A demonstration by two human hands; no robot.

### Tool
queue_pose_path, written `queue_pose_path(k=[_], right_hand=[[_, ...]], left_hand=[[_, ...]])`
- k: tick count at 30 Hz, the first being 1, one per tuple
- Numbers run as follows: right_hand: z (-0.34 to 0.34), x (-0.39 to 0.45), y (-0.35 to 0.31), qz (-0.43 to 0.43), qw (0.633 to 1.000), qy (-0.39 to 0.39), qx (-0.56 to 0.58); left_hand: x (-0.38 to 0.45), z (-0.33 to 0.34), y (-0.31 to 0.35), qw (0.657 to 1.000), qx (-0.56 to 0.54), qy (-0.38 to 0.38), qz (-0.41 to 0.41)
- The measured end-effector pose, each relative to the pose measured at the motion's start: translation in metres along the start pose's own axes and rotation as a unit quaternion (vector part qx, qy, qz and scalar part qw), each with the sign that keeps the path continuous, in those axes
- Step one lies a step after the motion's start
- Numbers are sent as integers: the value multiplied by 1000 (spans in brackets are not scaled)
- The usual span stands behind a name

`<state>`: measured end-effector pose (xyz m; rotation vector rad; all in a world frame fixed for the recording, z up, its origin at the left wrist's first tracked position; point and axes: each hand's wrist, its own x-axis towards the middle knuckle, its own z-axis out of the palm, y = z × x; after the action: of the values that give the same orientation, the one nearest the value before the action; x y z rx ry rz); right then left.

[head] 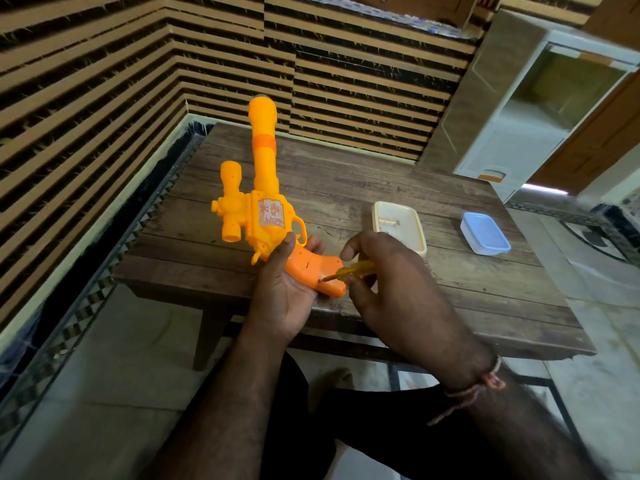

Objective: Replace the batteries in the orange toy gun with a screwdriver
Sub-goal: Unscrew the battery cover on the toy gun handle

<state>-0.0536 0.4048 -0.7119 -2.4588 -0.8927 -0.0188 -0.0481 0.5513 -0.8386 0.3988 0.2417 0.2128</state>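
A person seated at a low wooden table (433, 299) works on an orange toy gun (258, 209) above the table's near edge, dark-clad legs and a bare foot showing beneath that edge. The left hand (282, 289) cradles the gun's grip from below at the near edge of the table, thumb pressed along the frame and fingers wrapped behind the handle, so that the barrel points up and away toward the table's far left corner, with the small scope to the barrel's left. The right hand (391, 292), a reddish thread bracelet (485, 384) tied at its wrist, hovers just right of the gun over the same near edge, pinching a yellow-handled screwdriver (349, 271) between curled fingers and thumb. The screwdriver's metal tip rests on the butt of the darker orange handle, seemingly at a screw hole, though the spot is too small to make out. Farther back, around mid-table and just beyond the right hand, sits an open cream plastic container (398, 226) with a small metallic item, possibly a battery, lying inside. To its right, nearer the table's right side, a pale blue lidded box (485, 233) stands apart from it. Behind the table's far edge rises a wall of brown and black horizontal strips, and beyond the far right corner stands a white cabinet (519, 116).
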Motion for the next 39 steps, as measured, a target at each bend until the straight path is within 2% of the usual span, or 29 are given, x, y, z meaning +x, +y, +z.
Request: queue_pose_path(k=[6, 11, 17, 24, 32, 39], right_hand=[[-3, 3, -2, 12, 996, -17, -83], [-5, 5, -3, -3, 997, -50, -62], [-8, 7, -5, 11, 995, -43, -95], [-13, 8, -1, 14, 995, -72, -63], [-7, 7, 1, 31, 997, -39, -64], [-7, 11, -1, 4, 996, -64, -61]], left_hand=[[-1, 2, 0, 1000, -9, -8, 0], [2, -5, 1, 1000, 4, -10, 7], [0, 1, 0, 1000, -2, -9, -3], [0, -1, 0, 1000, 5, -15, 11], [0, 1, 0, 1000, 9, -13, -6], [2, -2, 2, 1000, 1, -10, 0]])
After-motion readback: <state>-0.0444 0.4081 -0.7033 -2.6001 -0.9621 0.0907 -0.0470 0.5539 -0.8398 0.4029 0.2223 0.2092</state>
